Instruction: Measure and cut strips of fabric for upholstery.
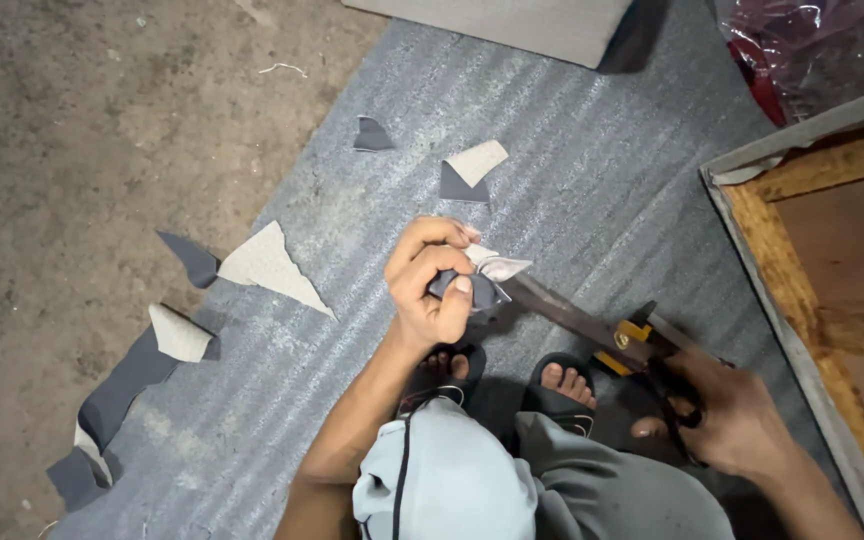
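My left hand [432,285] pinches a small folded piece of grey fabric with a pale backing [492,275], held up above the floor. My right hand [727,420] grips the black handles of large scissors [592,325], whose long blades point up-left and meet the fabric piece at my left hand's fingertips. A yellow part sits at the scissors' pivot. Below the hands I see my feet in dark sandals [552,385] and my pale trousers.
A grey ribbed fabric sheet [572,150] covers the concrete floor [82,150]. Several cut scraps lie on it, one large [272,265], one smaller [472,170]. A wooden frame edged in grey fabric [802,280] stands at right, a red plastic-wrapped bundle [812,45] behind it.
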